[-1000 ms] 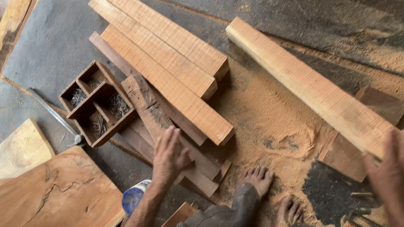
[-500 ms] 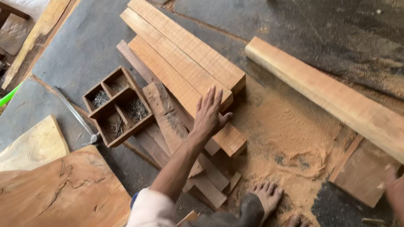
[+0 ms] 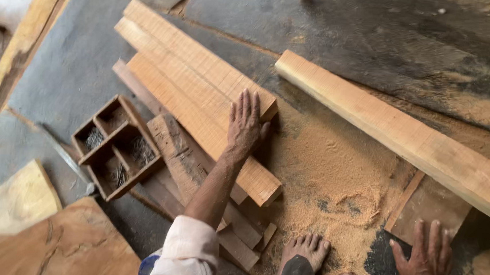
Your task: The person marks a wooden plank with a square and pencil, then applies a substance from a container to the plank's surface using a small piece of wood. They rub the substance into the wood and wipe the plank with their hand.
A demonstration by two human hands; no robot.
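Left hand (image 3: 246, 126) flat on stacked planks (image 3: 197, 82), fingers together. Right hand (image 3: 423, 265) on the sawdusty floor (image 3: 334, 178), fingers spread, apparently beside a thin board (image 3: 430, 205).

Pale pink sleeve (image 3: 190, 248) rolled above wrist; dark trousers (image 3: 296, 273); bare feet (image 3: 306, 248).

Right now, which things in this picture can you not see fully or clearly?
Head view only:
- Right hand: wrist cut off by the bottom edge.
- Long beam: far end runs past the right edge.
- Compartment box: contents too small to identify.
- Stacked planks: the part under the left hand is hidden.
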